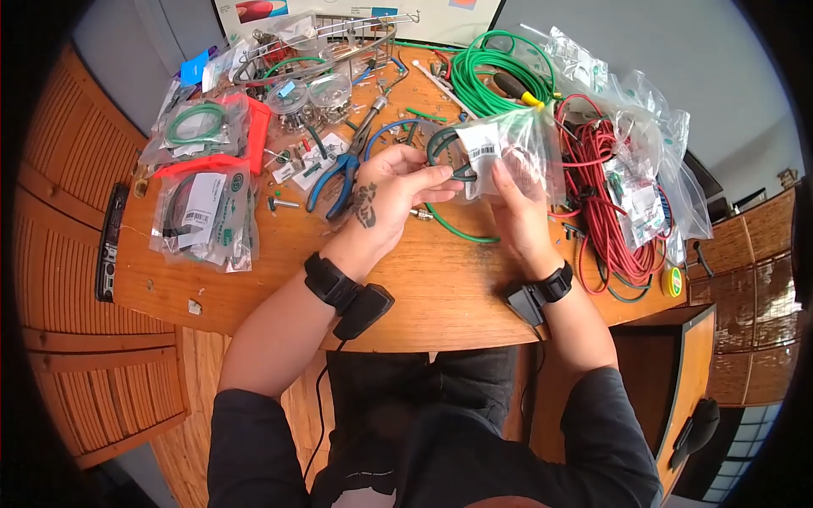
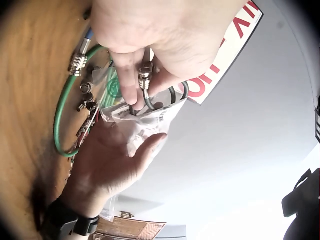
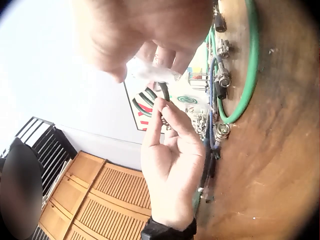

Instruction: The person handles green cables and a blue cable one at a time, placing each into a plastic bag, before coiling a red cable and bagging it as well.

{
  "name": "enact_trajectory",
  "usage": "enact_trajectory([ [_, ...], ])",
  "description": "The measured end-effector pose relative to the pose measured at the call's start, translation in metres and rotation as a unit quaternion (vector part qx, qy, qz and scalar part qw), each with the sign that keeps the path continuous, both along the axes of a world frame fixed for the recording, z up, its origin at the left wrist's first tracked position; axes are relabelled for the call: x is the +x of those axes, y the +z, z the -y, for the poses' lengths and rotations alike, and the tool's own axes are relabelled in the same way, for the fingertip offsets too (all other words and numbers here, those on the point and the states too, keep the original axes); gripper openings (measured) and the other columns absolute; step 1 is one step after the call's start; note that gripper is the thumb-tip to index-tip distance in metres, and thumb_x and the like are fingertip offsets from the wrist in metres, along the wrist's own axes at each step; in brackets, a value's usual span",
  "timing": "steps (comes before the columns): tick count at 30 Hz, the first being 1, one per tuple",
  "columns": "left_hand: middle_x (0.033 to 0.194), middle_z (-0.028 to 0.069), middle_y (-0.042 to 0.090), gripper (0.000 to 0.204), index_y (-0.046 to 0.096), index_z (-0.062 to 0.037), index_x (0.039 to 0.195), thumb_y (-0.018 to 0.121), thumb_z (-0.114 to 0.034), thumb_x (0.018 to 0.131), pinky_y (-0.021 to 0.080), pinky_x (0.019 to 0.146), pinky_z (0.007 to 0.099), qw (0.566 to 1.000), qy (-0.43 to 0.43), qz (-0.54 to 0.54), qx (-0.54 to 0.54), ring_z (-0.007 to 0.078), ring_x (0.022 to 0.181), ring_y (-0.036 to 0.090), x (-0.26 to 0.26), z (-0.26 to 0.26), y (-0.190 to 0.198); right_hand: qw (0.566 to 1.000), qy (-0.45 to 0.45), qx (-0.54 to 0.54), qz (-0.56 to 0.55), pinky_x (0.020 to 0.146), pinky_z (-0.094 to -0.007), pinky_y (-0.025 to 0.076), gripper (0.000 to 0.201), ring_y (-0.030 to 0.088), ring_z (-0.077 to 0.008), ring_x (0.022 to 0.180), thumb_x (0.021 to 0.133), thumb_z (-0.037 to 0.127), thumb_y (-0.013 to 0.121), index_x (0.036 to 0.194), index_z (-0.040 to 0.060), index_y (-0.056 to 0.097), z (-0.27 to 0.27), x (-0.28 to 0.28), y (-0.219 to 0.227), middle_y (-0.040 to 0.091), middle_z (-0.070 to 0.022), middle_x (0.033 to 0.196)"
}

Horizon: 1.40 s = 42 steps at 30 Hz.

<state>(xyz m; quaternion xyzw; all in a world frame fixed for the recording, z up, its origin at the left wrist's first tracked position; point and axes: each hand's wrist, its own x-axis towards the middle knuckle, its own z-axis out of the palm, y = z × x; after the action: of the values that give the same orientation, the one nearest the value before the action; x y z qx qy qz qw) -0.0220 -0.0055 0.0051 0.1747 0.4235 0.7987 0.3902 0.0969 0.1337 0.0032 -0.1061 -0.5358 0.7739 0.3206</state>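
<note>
Above the middle of the desk, my left hand (image 1: 383, 196) pinches a dark coiled cable (image 1: 431, 151) between thumb and fingers. A metal BNC connector (image 2: 144, 76) on a cable end shows between those fingers in the left wrist view. My right hand (image 1: 520, 218) holds a clear plastic bag (image 1: 535, 140), its thumb lying over the front. The bag carries a white barcode label (image 1: 480, 151). Part of the coil reaches the bag's mouth, where the film overlaps it. In the right wrist view, the bag hides some of the right fingers.
Blue-handled pliers (image 1: 345, 176) lie left of my left hand. Behind are a green cable coil (image 1: 466, 85) and jars of small fittings (image 1: 330, 100). Red cable (image 1: 605, 178) and plastic bags lie right; bagged cables (image 1: 203, 216) lie left. A short green cable (image 2: 59, 117) crosses beneath my hands.
</note>
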Motion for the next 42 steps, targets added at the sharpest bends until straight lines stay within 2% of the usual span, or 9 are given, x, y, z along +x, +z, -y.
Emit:
enact_trajectory([
  [9,0.097,0.0159,0.069,0.01,0.059,0.0011,0.094,0.066,0.001,0.087,0.059,0.08,0.0356,0.999,-0.001,0.027,0.034,0.0311,0.09,0.071,0.002,-0.001,0.0,0.989,0.009,0.146,-0.011,0.096,-0.034,0.045,0.056,0.052,-0.0217,0.123,0.094,0.013,0.063,0.144,0.0044,0.039,0.001,0.003,0.006,0.05,-0.0142,0.137],
  [11,0.097,0.0157,0.068,0.009,0.059,0.0009,0.094,0.065,0.0,0.087,0.059,0.082,0.0358,0.997,0.01,0.05,0.06,0.0312,0.092,0.07,-0.003,-0.001,-0.003,0.981,0.138,0.04,-0.128,0.102,-0.0461,0.041,0.072,0.04,-0.0334,0.135,0.094,0.027,0.06,0.152,0.0054,0.022,-0.005,0.008,0.011,0.034,-0.0217,0.15],
  [12,0.098,0.0154,0.068,0.008,0.059,0.0007,0.093,0.064,0.0,0.088,0.059,0.083,0.036,0.996,0.016,0.056,0.07,0.0308,0.093,0.07,-0.006,-0.001,-0.005,0.979,0.156,0.118,-0.06,0.11,-0.0577,0.028,0.086,0.03,-0.0407,0.141,0.092,0.059,0.048,0.155,0.0119,0.015,-0.011,0.009,0.013,0.022,-0.0236,0.156],
  [17,0.096,0.0143,0.068,0.012,0.06,0.0025,0.097,0.065,-0.002,0.087,0.059,0.082,0.0353,1.0,-0.015,-0.008,0.001,0.0292,0.089,0.071,-0.018,0.005,0.001,0.978,0.093,0.138,-0.127,0.114,-0.0562,0.024,0.09,0.025,-0.0403,0.143,0.092,0.07,0.035,0.155,0.009,0.014,-0.041,0.014,0.044,0.021,-0.0235,0.157],
  [21,0.096,0.0152,0.069,0.02,0.06,0.006,0.103,0.067,-0.001,0.086,0.06,0.075,0.0332,0.998,-0.022,-0.064,-0.006,0.0274,0.083,0.071,-0.023,0.006,0.001,0.946,-0.042,0.322,0.0,0.112,-0.0414,0.031,0.058,0.044,-0.0304,0.134,0.09,0.022,0.064,0.141,0.001,0.045,-0.054,0.022,0.063,0.051,-0.0196,0.14],
  [23,0.098,0.0168,0.069,0.026,0.06,0.009,0.108,0.068,0.001,0.085,0.06,0.068,0.0308,0.988,-0.017,-0.149,-0.043,0.0246,0.078,0.071,-0.022,0.006,0.003,0.871,-0.038,0.476,0.115,0.108,-0.0369,0.038,0.048,0.052,-0.027,0.128,0.083,0.009,0.072,0.128,0.0014,0.059,-0.041,0.029,0.085,0.059,-0.0158,0.131],
  [24,0.098,0.0168,0.069,0.026,0.06,0.009,0.108,0.068,0.001,0.085,0.06,0.068,0.0308,0.988,-0.02,-0.147,-0.043,0.0246,0.078,0.071,-0.022,0.006,0.003,0.798,-0.032,0.582,0.153,0.103,-0.036,0.042,0.046,0.057,-0.0275,0.122,0.081,0.015,0.075,0.124,0.0023,0.063,-0.032,0.03,0.102,0.062,-0.0177,0.127],
  [28,0.096,0.0175,0.069,0.03,0.057,0.0095,0.113,0.068,0.002,0.087,0.059,0.064,0.0283,0.98,-0.028,-0.193,-0.038,0.0219,0.075,0.071,-0.022,0.004,0.005,0.746,0.051,0.638,0.184,0.084,-0.0351,0.053,0.04,0.069,-0.0311,0.096,0.082,0.015,0.074,0.119,0.0019,0.065,-0.017,0.011,0.112,0.069,-0.0208,0.103],
  [42,0.083,0.0129,0.068,0.016,0.06,0.0066,0.103,0.066,0.001,0.09,0.056,0.057,0.0256,0.962,0.08,-0.261,-0.025,0.0168,0.067,0.068,-0.025,0.011,0.009,0.86,0.052,0.48,0.166,0.073,-0.0256,0.055,0.019,0.068,-0.0107,0.081,0.087,0.009,0.072,0.104,-0.0008,0.073,-0.026,-0.036,0.089,0.074,-0.0098,0.089],
])
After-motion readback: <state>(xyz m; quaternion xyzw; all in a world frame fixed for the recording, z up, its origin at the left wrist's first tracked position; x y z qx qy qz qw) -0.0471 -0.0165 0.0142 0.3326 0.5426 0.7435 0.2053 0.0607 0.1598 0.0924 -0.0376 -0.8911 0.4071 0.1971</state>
